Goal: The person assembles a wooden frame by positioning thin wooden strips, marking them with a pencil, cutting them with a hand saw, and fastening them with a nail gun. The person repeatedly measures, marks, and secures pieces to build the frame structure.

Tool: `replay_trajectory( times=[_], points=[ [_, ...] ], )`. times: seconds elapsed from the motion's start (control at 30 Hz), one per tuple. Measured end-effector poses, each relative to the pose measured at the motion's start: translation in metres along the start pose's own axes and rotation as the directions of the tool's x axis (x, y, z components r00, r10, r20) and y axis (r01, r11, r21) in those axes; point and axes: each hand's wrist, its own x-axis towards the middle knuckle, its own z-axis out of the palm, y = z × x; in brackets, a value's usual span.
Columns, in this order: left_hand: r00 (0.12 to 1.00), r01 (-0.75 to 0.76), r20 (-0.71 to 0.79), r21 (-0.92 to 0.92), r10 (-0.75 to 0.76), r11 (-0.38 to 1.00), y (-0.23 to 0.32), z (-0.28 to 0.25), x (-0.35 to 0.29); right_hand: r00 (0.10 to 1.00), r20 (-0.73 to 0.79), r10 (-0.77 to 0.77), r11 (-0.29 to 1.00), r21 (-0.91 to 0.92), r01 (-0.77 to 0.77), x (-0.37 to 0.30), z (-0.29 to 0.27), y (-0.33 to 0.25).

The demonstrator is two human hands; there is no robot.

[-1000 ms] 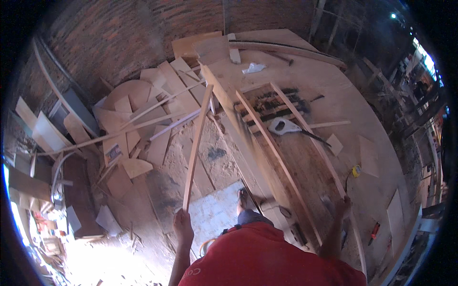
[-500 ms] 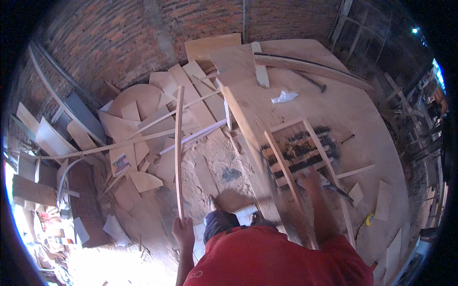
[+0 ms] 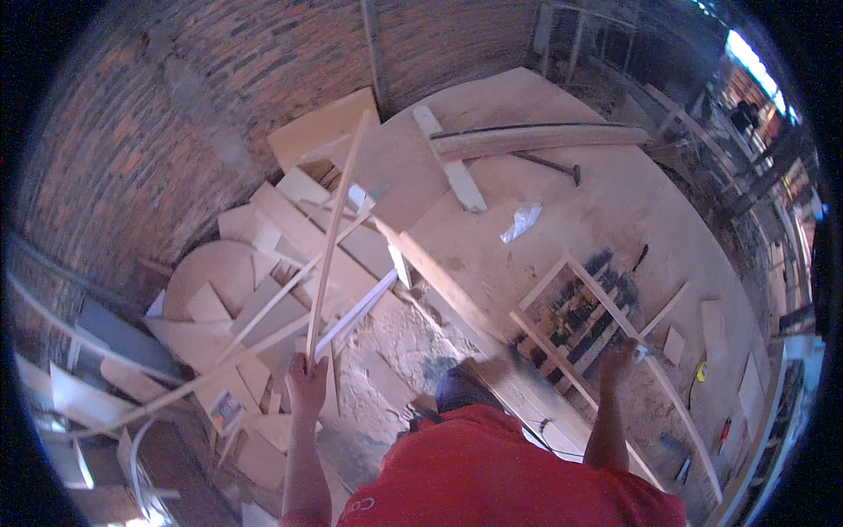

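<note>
My left hand (image 3: 307, 386) is closed round the lower end of a long, thin wooden strip (image 3: 331, 237), which tilts up and slightly right over the scrap pile. My right hand (image 3: 620, 362) is closed above a narrow wooden frame (image 3: 562, 358) lying on the large workbench (image 3: 606, 206). A small pale bit shows beside its fingers, but what they hold is too unclear to name. Between the frame's rails is a blackened, slatted patch (image 3: 587, 327). The near ends of the frame are partly hidden by my right arm.
Board offcuts (image 3: 211, 277) lie heaped at left against a brick wall (image 3: 167, 132). On the bench are a thick beam (image 3: 544, 140), a hammer (image 3: 553, 165), crumpled clear plastic (image 3: 522, 222), a yellow tape measure (image 3: 701, 372) and a red-handled tool (image 3: 724, 432).
The view has turned. My left hand has risen with the strip, which now leans further right. My right hand has moved from between the frame's rails to its right rail.
</note>
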Motion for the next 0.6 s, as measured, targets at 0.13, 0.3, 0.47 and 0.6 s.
replay_trajectory(
  times=[0.13,0.3,0.47,0.6],
  points=[
    [0.994,-0.021,0.107,-0.126,0.034,0.992,0.053,0.039,0.126,0.932,-0.350,0.098,0.995,0.063,-0.081,0.008,0.001,-0.020],
    [0.976,-0.136,0.158,-0.094,0.149,0.986,0.109,0.086,0.221,0.910,-0.410,0.053,0.991,-0.090,-0.099,0.031,0.002,-0.084],
    [0.858,-0.462,0.222,-0.061,0.463,0.885,0.139,0.170,0.319,0.890,-0.431,0.149,0.988,0.034,-0.149,0.051,0.016,-0.154],
    [0.766,-0.548,0.287,-0.175,0.575,0.818,0.176,0.250,0.395,0.878,-0.472,0.080,0.977,-0.138,-0.163,0.020,0.025,-0.174]
  ],
)
